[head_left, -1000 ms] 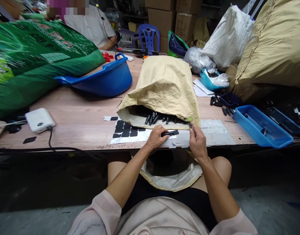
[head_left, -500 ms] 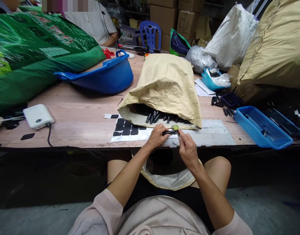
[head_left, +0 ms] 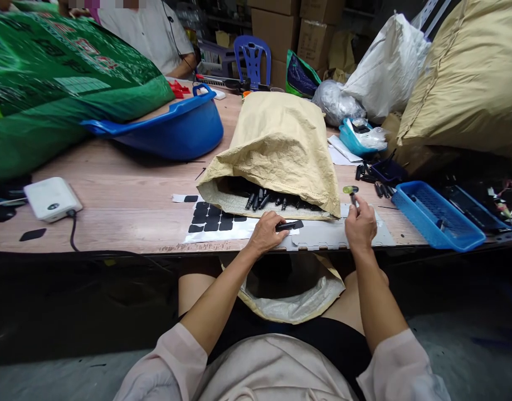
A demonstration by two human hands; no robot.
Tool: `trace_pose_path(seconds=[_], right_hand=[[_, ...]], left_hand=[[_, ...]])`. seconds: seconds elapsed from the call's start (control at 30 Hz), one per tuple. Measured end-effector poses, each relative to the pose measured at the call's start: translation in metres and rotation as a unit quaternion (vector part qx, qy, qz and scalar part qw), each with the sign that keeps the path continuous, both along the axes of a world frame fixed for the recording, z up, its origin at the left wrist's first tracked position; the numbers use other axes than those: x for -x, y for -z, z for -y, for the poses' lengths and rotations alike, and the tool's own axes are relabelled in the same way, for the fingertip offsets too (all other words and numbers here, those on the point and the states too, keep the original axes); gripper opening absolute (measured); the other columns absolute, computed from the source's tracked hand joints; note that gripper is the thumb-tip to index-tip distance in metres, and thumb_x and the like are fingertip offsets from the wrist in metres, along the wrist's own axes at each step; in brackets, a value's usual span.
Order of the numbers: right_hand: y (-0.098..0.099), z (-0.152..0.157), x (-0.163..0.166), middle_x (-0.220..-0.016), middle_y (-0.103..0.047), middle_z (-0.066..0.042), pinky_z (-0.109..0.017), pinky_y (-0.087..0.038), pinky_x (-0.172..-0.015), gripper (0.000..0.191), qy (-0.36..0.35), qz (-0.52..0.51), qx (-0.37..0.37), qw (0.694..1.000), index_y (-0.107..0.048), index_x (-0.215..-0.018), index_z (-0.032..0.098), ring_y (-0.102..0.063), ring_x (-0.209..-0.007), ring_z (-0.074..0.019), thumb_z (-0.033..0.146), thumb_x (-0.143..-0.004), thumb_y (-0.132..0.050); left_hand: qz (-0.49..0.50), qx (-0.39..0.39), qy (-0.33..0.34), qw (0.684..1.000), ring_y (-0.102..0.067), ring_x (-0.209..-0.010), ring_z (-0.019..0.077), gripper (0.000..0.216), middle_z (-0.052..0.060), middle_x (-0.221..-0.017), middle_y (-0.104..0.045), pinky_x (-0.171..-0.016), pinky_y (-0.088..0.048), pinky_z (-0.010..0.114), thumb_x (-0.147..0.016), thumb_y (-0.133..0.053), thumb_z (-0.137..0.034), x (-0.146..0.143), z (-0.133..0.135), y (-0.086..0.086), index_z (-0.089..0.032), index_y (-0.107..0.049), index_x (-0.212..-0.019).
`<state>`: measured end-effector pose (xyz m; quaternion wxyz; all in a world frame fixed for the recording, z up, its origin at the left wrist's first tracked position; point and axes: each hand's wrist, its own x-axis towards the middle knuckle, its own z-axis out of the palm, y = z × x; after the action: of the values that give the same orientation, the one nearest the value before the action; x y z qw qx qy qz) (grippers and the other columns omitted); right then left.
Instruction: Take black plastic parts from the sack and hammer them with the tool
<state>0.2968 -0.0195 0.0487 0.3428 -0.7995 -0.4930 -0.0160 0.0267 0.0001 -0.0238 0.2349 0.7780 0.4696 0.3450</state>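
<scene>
My left hand (head_left: 267, 231) is closed on a slim black pen-like piece (head_left: 286, 226), held low over the table's front edge. To the right, my right hand (head_left: 361, 224) grips a small mallet (head_left: 351, 190) by its handle; its yellow-green head points up and away from me. Between and behind my hands lies a tan woven sack (head_left: 287, 131), its mouth facing me. Several black pen-like pieces (head_left: 259, 199) show inside that opening. A white sheet of black rounded stickers (head_left: 214, 218) lies left of my left hand. A second open sack (head_left: 297, 309) sits between my legs.
Left on the table are a blue basin (head_left: 167, 131), a white box (head_left: 53, 199) with a cable and a large green sack (head_left: 72, 94). At right stand a blue basket (head_left: 439, 214), loose black pieces (head_left: 383, 189) and a big tan sack (head_left: 468, 83). A person (head_left: 145, 36) sits across the table.
My right hand has moved right with the mallet, away from the black piece. My left hand stays in much the same place, still holding the piece. The view has shifted slightly.
</scene>
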Motion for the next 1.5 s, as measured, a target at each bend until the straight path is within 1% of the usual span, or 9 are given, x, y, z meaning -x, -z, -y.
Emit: trace_pose_path(seconds=[0.2, 0.4, 0.57, 0.7, 0.9, 1.07, 1.2, 1.3, 1.5], right_hand=[[0.013, -0.044, -0.027, -0.125, -0.064, -0.014, -0.036, -0.045, -0.087, 0.043, 0.084, 0.029, 0.198, 0.976, -0.068, -0.141, 0.026, -0.06, -0.11, -0.0269, 0.023, -0.102, -0.05], [0.036, -0.044, -0.008, -0.122, -0.061, -0.015, -0.038, -0.042, -0.086, 0.041, 0.067, 0.131, 0.171, 0.974, -0.068, -0.139, 0.026, -0.055, -0.109, -0.027, 0.025, -0.107, -0.041], [0.041, -0.045, -0.008, -0.121, -0.06, -0.015, -0.036, -0.039, -0.083, 0.041, 0.064, 0.155, 0.175, 0.97, -0.068, -0.137, 0.025, -0.053, -0.106, -0.026, 0.025, -0.107, -0.04], [0.042, -0.047, -0.008, -0.121, -0.06, -0.016, -0.036, -0.041, -0.083, 0.041, 0.063, 0.158, 0.174, 0.97, -0.067, -0.137, 0.024, -0.052, -0.106, -0.0262, 0.024, -0.107, -0.039], [0.04, -0.045, -0.008, -0.12, -0.06, -0.017, -0.036, -0.041, -0.083, 0.041, 0.05, 0.154, 0.169, 0.972, -0.067, -0.137, 0.021, -0.052, -0.105, -0.0263, 0.023, -0.106, -0.04], [0.042, -0.044, -0.009, -0.118, -0.06, -0.016, -0.036, -0.04, -0.082, 0.038, 0.048, 0.166, 0.159, 0.972, -0.068, -0.133, 0.02, -0.05, -0.103, -0.0261, 0.022, -0.104, -0.045], [0.042, -0.045, -0.008, -0.121, -0.06, -0.017, -0.037, -0.039, -0.082, 0.038, 0.052, 0.169, 0.171, 0.969, -0.067, -0.133, 0.019, -0.051, -0.105, -0.0265, 0.023, -0.106, -0.041], [0.04, -0.045, -0.007, -0.121, -0.06, -0.017, -0.036, -0.039, -0.082, 0.038, 0.052, 0.167, 0.177, 0.968, -0.067, -0.133, 0.019, -0.052, -0.106, -0.0265, 0.023, -0.106, -0.04], [0.042, -0.046, -0.008, -0.12, -0.06, -0.017, -0.037, -0.041, -0.081, 0.037, 0.045, 0.167, 0.16, 0.972, -0.068, -0.131, 0.018, -0.051, -0.104, -0.027, 0.02, -0.103, -0.044]], left_hand=[[-0.02, -0.007, 0.014, 1.0, -0.059, -0.097, 0.0252, 0.007, 0.005, -0.092, -0.063, -0.092, -0.052, 0.042, -0.089, -0.074, -0.025, 0.0, -0.002, 0.003, -0.021, -0.07, -0.094], [-0.038, -0.047, 0.028, 0.998, -0.059, -0.097, 0.025, 0.015, 0.007, -0.098, -0.066, -0.093, -0.051, 0.042, -0.101, -0.058, -0.03, 0.004, -0.002, -0.002, -0.021, -0.069, -0.102], [-0.028, -0.119, 0.121, 0.985, -0.062, -0.093, 0.024, 0.028, 0.009, -0.101, -0.07, -0.086, -0.05, 0.039, -0.107, -0.048, -0.039, 0.0, 0.046, -0.004, -0.02, -0.067, -0.113], [-0.087, -0.056, 0.24, 0.965, -0.065, -0.084, 0.0215, 0.03, 0.007, -0.094, -0.072, -0.079, -0.05, 0.036, -0.108, -0.047, -0.043, -0.011, 0.1, 0.03, -0.021, -0.067, -0.115], [-0.247, 0.167, 0.162, 0.941, -0.072, -0.092, 0.0255, 0.023, 0.008, -0.102, -0.075, -0.08, -0.054, 0.036, -0.101, -0.056, -0.029, -0.027, 0.126, 0.08, -0.026, -0.066, -0.12], [-0.138, -0.006, 0.204, 0.969, -0.069, -0.097, 0.0242, 0.026, 0.01, -0.11, -0.075, -0.087, -0.055, 0.039, -0.103, -0.052, -0.031, -0.019, 0.109, 0.035, -0.025, -0.07, -0.121], [-0.025, -0.071, -0.06, 0.995, -0.067, -0.089, 0.0229, 0.03, 0.01, -0.096, -0.073, -0.085, -0.055, 0.039, -0.106, -0.043, -0.029, 0.013, 0.046, -0.019, -0.022, -0.072, -0.105], [-0.042, -0.011, -0.266, 0.963, -0.066, -0.086, 0.0237, 0.026, 0.012, -0.096, -0.072, -0.083, -0.053, 0.038, -0.101, -0.049, -0.027, 0.04, -0.014, -0.042, -0.018, -0.072, -0.097], [-0.155, 0.152, -0.306, 0.927, -0.069, -0.094, 0.0317, 0.026, 0.015, -0.093, -0.075, -0.079, -0.051, 0.038, -0.093, -0.062, -0.039, 0.056, -0.068, -0.047, -0.018, -0.075, -0.086]])
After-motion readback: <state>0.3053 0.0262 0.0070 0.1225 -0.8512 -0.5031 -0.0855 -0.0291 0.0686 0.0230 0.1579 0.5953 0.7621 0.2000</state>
